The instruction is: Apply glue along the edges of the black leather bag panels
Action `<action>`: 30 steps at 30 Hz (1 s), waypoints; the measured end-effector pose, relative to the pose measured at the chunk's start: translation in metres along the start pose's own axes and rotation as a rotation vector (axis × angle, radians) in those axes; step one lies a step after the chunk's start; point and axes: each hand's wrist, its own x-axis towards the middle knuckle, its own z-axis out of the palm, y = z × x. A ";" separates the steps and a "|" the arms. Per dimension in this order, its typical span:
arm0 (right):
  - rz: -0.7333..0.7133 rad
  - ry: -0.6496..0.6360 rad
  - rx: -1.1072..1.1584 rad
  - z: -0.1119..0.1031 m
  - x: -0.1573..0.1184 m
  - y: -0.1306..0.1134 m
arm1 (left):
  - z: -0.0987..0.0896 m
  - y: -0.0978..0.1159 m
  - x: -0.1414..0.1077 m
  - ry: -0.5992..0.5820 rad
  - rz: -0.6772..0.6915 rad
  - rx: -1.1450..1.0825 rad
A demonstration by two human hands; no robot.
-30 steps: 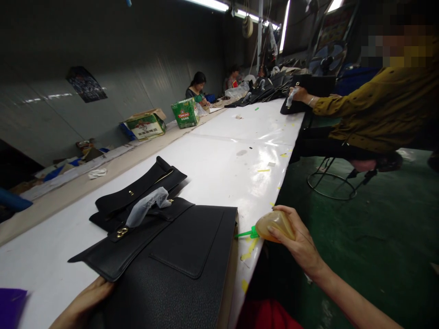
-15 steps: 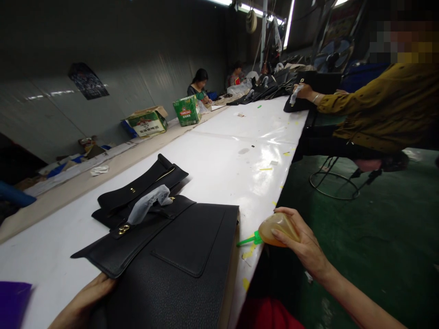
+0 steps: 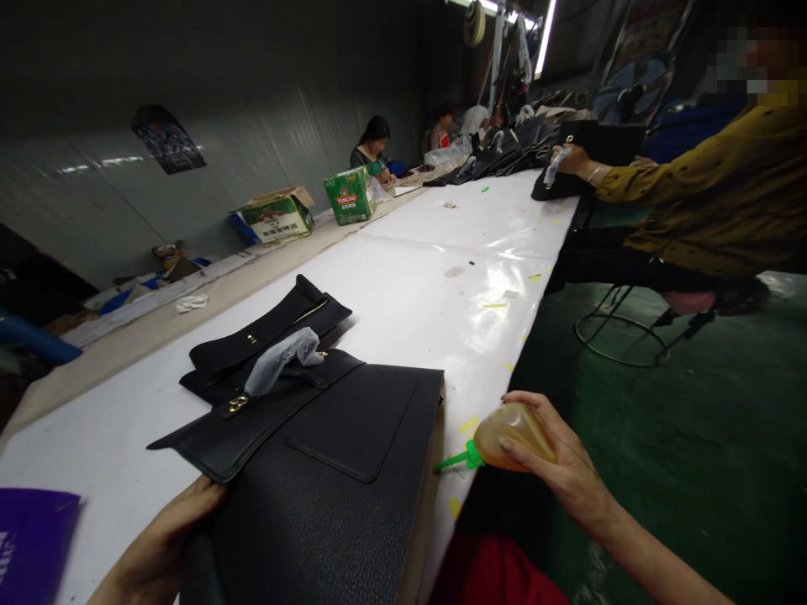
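Note:
A black leather handbag [image 3: 315, 504] lies before me on the white table, its back pocket facing up. Its handle [image 3: 283, 357] is wrapped in translucent plastic. My left hand [image 3: 170, 533] grips the bag's left side, with the fingers partly hidden under it. In my right hand [image 3: 567, 458] is a squeeze bottle [image 3: 514, 437] of amber liquid, tilted on its side. The bottle's green nozzle [image 3: 457, 459] points left, its tip at the bag's right edge [image 3: 429, 487]; whether it touches cannot be made out. Behind the handbag lies another black leather piece with gold fittings [image 3: 265, 336].
The white table [image 3: 403, 302] stretches away, with yellow scraps along its right edge. A purple item [image 3: 38, 542] lies at left. Two green cartons, one [image 3: 349, 197] upright, stand along the far side. At right a seated co-worker [image 3: 706, 193] holds a black bag. Others sit farther back.
My right hand has brought the nozzle tip a little nearer to me along the bag's right edge. The left hand keeps its hold. The whole view has shifted slightly.

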 end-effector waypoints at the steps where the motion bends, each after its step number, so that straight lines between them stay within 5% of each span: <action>1: -0.003 0.012 -0.007 0.001 -0.004 0.000 | -0.004 -0.002 0.004 0.028 0.010 0.006; 8: 0.045 -0.045 0.000 0.011 -0.033 -0.007 | -0.007 -0.009 0.003 0.053 0.074 -0.025; 13: 0.027 0.086 -0.052 0.015 -0.042 -0.008 | -0.006 -0.013 0.002 0.016 0.067 -0.050; 18: 0.044 -0.038 -0.033 0.020 -0.057 -0.008 | -0.015 -0.016 0.005 -0.015 0.071 -0.064; 23: 0.047 0.076 -0.079 0.020 -0.061 -0.009 | -0.024 -0.018 0.008 -0.116 0.083 -0.014; 28: 0.054 -0.033 -0.026 0.025 -0.072 -0.009 | -0.025 -0.023 0.007 -0.055 0.062 -0.063; 30: 0.065 0.025 -0.058 0.027 -0.074 -0.010 | -0.025 -0.026 0.007 -0.036 0.052 -0.063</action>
